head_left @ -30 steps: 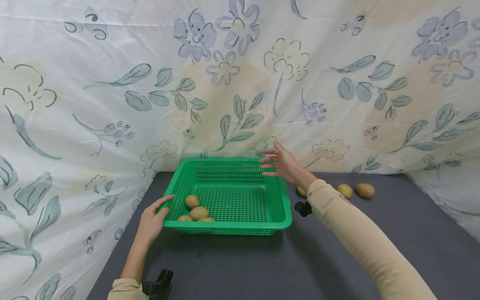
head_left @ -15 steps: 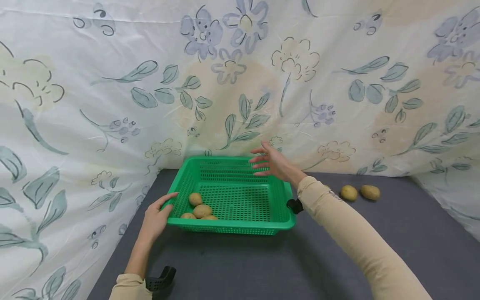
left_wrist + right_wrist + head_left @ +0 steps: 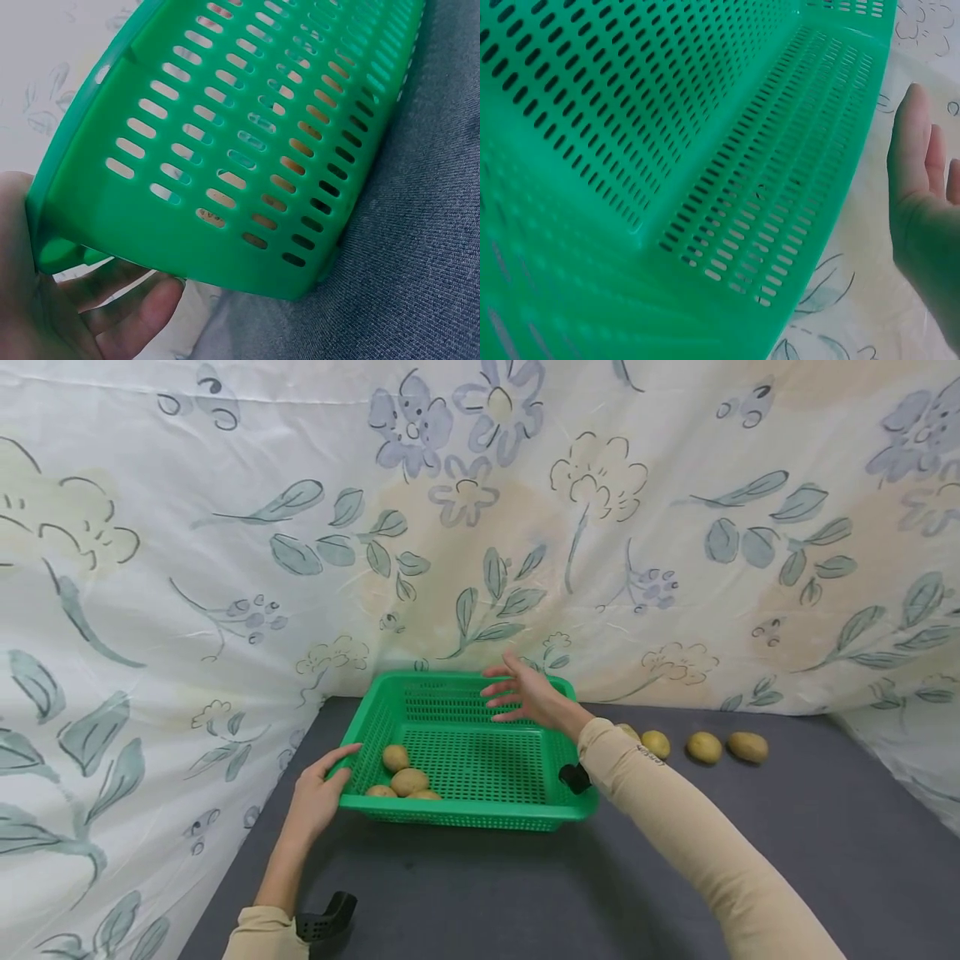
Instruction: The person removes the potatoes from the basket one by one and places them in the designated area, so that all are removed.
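Observation:
A green slotted plastic basket stands on the dark table, with several potatoes gathered in its front left corner. At the left rim, my left hand grips the basket, the thumb inside and above the edge. The left wrist view shows that hand's fingers curled beneath the rim. My right hand hovers over the back right part of the basket, fingers spread and relaxed, holding nothing. In the right wrist view the right hand appears beside the basket's long rim, apart from it.
On the table to the right, several potatoes lie in a row, one partly hidden behind the right sleeve. A flowered cloth hangs right behind the basket and along the left side. The dark table extends in front.
My right hand has moved left, farther over the basket, uncovering more potatoes on the table. The left hand keeps its hold on the rim. The head view has shifted slightly.

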{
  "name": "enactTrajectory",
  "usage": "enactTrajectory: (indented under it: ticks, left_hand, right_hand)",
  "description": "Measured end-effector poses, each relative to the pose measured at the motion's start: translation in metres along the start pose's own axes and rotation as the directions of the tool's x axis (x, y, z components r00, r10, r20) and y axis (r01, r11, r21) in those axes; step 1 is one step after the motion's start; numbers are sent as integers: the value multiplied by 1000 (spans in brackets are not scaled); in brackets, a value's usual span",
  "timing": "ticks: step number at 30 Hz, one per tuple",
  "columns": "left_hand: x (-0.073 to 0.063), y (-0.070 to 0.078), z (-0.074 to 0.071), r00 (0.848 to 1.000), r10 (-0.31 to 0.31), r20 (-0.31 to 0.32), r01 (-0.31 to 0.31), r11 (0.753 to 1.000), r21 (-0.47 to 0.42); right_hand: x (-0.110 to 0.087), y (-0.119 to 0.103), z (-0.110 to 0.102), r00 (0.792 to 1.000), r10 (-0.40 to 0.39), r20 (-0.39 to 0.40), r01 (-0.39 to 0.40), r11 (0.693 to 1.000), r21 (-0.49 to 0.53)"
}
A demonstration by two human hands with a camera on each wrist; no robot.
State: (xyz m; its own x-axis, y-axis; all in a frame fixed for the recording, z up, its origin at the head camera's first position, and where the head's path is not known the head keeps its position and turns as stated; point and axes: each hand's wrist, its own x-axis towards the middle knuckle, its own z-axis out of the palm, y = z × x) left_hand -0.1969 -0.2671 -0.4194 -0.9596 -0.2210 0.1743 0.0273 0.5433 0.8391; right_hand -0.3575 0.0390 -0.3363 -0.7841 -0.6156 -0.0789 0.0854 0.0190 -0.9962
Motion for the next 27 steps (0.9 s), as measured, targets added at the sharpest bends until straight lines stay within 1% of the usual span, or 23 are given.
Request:
enactTrajectory:
  ticks: [3, 7, 10, 14, 20, 25, 27]
  left_hand:
    - [0, 0, 0, 1000, -3, 2, 3, 1000, -4]
    - [1, 1, 1, 1000, -7, 2, 7, 1000, -9]
    - [1, 1, 1, 1000, -3, -2, 3, 1000, -4]
    - [2, 1, 1, 1000, 2, -7, -2, 1000, 1]
    - [2, 0, 1, 1000, 0, -10, 0, 1000, 5]
    - [2, -1, 1, 1000, -2, -10, 2, 1000, 7]
    - [2, -1, 1, 1000, -3, -11, 3, 1000, 8]
  right_hand:
    - [4, 2, 4, 1000, 7, 0, -7, 1000, 5]
    - [8, 2, 11, 1000, 14, -1, -14, 1000, -13]
    - [10, 4, 16, 1000, 21, 20, -21, 999, -31]
    - [14, 9, 23, 998, 32, 53, -31, 999, -26]
    - [21, 16, 32, 997, 45, 59, -42, 998, -37]
    - [26, 22, 41, 995, 81, 58, -76, 994, -79]
    - [29, 25, 44, 992, 103, 72, -97, 992, -78]
